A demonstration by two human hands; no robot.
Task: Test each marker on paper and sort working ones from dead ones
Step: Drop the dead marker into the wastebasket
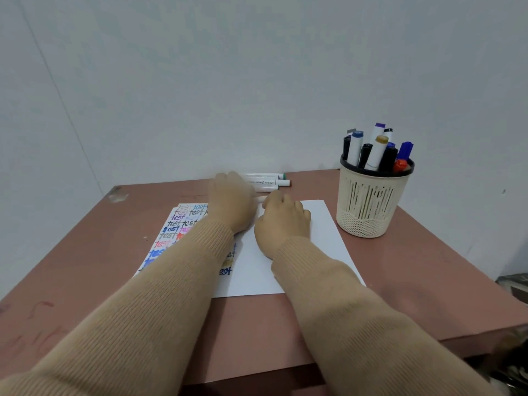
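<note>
Left sleeve point(148, 304): tan ribbed knit, reaching forward from the near left, crossing over the written side of the paper.
Right sleeve point(351, 318): same tan knit, reaching forward from the near right, lying over the blank side.
Table point(85, 261): reddish-brown top, carrying everything here, showing scuffs and a chipped far left corner.
Paper point(317, 238): lying flat at the table's middle; left half filling with the word "test" point(183, 223) in many colours, right half staying blank; one sheet or two overlapping, cannot tell.
Right hand point(281, 220): hovering knuckles up over the paper's far edge, fingers curling down and clenching the right end of the marker; fingertips hiding underneath.
Left hand point(231, 202): sitting just beside the right hand and slightly farther, back facing up, fingers curling forward around the marker's left end.
Marker point(261, 198): one, white barrel, lying level between the two hands, showing only a short stretch in the gap.
Lying markers point(270, 182): three, white barrels, resting side by side at the table's far edge just behind the hands, two showing green ends.
Cup point(371, 207): one, cream slotted plastic with a black rim, standing at the far right, well apart from the hands.
Cup markers point(377, 151): roughly ten, standing upright and crowding together, caps showing black, blue, purple, tan and red; exact count hard to tell.
Wall point(257, 81): plain pale grey, rising behind the table.
</note>
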